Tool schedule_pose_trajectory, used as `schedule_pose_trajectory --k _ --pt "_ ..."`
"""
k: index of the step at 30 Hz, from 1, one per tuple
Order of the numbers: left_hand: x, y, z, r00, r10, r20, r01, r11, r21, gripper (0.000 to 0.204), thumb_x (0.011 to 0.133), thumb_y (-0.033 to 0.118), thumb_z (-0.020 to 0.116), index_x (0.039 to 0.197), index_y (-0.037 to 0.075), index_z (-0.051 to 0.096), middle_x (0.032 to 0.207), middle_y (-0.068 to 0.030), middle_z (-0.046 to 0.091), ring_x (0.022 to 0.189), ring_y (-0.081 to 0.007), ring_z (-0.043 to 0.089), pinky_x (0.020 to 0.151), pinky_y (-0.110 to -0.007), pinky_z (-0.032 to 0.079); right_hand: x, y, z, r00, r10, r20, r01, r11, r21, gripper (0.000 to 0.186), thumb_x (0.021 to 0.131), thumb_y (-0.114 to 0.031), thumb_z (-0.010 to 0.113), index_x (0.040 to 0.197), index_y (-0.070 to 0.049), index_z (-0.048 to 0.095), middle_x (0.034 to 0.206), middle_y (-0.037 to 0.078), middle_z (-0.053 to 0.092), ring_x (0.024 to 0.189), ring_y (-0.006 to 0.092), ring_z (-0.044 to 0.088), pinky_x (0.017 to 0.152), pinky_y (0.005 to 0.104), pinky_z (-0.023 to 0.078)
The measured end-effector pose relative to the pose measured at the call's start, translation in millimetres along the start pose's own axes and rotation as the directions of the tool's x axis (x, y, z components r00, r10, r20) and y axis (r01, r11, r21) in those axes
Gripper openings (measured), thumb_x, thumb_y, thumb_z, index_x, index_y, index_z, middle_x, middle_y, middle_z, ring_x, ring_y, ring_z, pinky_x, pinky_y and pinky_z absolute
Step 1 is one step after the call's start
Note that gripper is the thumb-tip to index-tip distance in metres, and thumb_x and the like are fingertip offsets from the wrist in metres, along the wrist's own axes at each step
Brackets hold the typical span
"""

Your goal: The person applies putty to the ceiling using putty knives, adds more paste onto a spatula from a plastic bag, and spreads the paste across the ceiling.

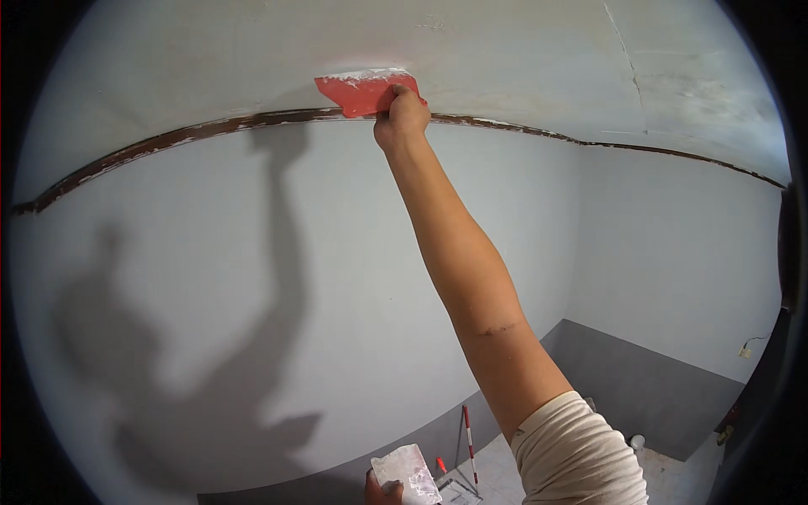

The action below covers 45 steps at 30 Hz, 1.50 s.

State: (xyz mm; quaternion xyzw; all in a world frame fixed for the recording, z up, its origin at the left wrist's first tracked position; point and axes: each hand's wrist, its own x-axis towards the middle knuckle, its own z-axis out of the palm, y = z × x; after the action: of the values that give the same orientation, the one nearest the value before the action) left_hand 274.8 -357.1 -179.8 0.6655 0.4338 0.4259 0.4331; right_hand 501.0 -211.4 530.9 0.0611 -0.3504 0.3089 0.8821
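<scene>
**One red scraper held up high, one white scraper held down low**

Two hands are seen. The right hand is stretched far up on a long bare arm, and its fingers are closed tight around the lower corner of one red scraper. The red scraper is pressed flat on the ceiling, just above the dark brown line where the ceiling meets the wall. White paste is stuck along the top edge of the red scraper.

The left hand is seen only a little, at the bottom edge. One white scraper, smeared with paste, is pinched in it and held low, well apart from the red one. How the fingers are wrapped cannot be fully told, because most of that hand is cut off.

One cream sleeve is rolled up on the right arm. One big dark shadow of the person is thrown on the wall to the left. A thin crack is seen in the ceiling at the upper right.

Far below, a tiled floor is seen. One thin stick with red and white stripes is leaned by the grey bottom band of the wall. One small white pot is set on the floor, and what looks like one wire is hung on the right wall. Part of the floor is hidden by the raised arm.
</scene>
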Motion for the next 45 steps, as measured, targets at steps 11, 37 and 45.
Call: schedule_pose_trajectory --k 11,37,45 --pt "28 -45 -3 0.99 0.103 -0.091 -0.095 0.991 0.093 0.054 0.109 0.037 0.049 0.149 0.0 0.047 0.16 -0.0296 0.033 0.15 -0.0439 0.03 0.124 -0.052 0.022 -2 3 13 0.987 -0.144 0.07 0.142 0.989 0.035 0.015 0.098 -0.003 0.058 0.112 0.001 0.056 0.111 0.009 0.063 0.094 0.0225 0.066 0.08 0.0399 0.057" --pt "21 -25 -14 0.998 0.022 -0.052 -0.018 0.997 0.079 0.059 0.107 0.037 0.052 0.151 -0.002 0.042 0.16 -0.03 0.034 0.15 -0.0446 0.03 0.124 -0.051 0.023 6 20 -26 0.986 -0.13 0.103 0.141 0.984 -0.112 0.021 0.095 0.003 0.058 0.117 0.002 0.059 0.118 0.012 0.063 0.106 0.0241 0.063 0.095 0.0418 0.054" --pt "26 -28 -25 0.996 0.039 -0.078 -0.032 0.996 0.08 0.06 0.107 0.036 0.053 0.152 -0.002 0.041 0.16 -0.0301 0.034 0.15 -0.0449 0.03 0.124 -0.051 0.023 12 9 -13 0.973 -0.111 0.201 0.09 0.99 0.11 0.015 0.095 0.006 0.059 0.108 0.001 0.06 0.109 0.011 0.065 0.099 0.0227 0.067 0.095 0.0388 0.056"
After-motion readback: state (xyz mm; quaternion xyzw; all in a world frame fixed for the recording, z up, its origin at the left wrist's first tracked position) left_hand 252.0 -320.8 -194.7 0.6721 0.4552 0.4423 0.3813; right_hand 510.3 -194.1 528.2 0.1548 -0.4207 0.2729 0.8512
